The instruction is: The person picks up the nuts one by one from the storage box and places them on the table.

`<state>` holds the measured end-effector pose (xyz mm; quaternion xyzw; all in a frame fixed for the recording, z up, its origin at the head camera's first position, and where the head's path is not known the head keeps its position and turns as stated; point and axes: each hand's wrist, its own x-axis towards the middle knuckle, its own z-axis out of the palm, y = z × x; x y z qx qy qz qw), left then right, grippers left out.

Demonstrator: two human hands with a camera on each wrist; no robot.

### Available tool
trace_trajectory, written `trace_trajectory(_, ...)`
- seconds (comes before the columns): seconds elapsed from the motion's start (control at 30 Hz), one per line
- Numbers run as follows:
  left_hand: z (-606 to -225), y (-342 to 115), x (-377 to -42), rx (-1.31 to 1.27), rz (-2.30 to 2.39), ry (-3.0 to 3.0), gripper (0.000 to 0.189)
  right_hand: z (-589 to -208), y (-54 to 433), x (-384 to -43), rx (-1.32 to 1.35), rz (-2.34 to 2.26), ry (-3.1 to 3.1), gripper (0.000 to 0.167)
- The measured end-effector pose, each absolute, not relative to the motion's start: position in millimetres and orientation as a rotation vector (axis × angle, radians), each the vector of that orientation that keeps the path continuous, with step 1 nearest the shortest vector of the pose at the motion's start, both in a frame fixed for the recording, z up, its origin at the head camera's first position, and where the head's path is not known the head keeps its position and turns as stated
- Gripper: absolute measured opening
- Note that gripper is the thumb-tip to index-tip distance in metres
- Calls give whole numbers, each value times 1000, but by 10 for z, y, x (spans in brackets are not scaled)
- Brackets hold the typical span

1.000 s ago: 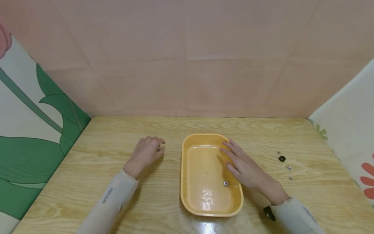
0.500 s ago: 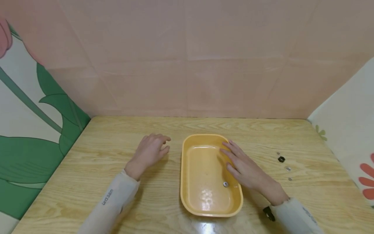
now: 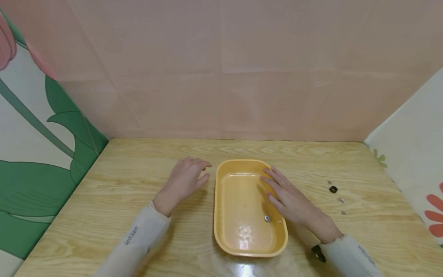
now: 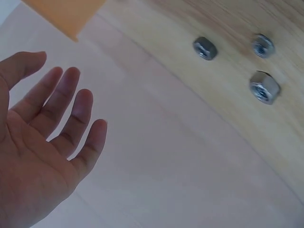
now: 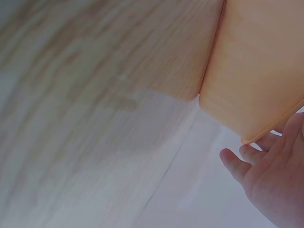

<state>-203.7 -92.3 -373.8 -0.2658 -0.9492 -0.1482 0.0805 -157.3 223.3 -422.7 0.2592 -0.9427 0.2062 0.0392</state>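
Observation:
My left hand (image 3: 185,179) hovers just left of the yellow tray (image 3: 216,215), thumb and fingers parted and pointing toward it. Nothing lies in its grasp in the left wrist view, where the fingers (image 4: 71,128) are loosely bent. Beyond them on the wood are three metal nuts: a large one (image 4: 264,88), a smaller one (image 4: 262,45) and another (image 4: 205,48). In the head view these are hidden by the hand. My right hand (image 3: 290,200) rests over the tray's right rim with fingers spread inside. A small silver nut (image 3: 267,218) lies on the tray floor near it.
Right of the tray lie a black hex nut (image 3: 333,189) and several small metal pieces, one of them a silver piece (image 3: 342,201). A black buckle (image 3: 318,254) shows at the right cuff. The wooden table (image 3: 138,154) ends at a pink back wall (image 3: 221,104).
My left hand has moved right toward the tray, its thumb and index finger spreading slightly. A small metal thing seen between them at first no longer shows. My right hand stays on the rim.

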Motion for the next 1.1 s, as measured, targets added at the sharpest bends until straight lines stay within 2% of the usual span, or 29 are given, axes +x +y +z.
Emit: trace_trajectory(1.1, -3741, -459, -1892, -1025, -421, -2822, 29, -4192, 2226, -1560, 818, 629, -2888, 47)
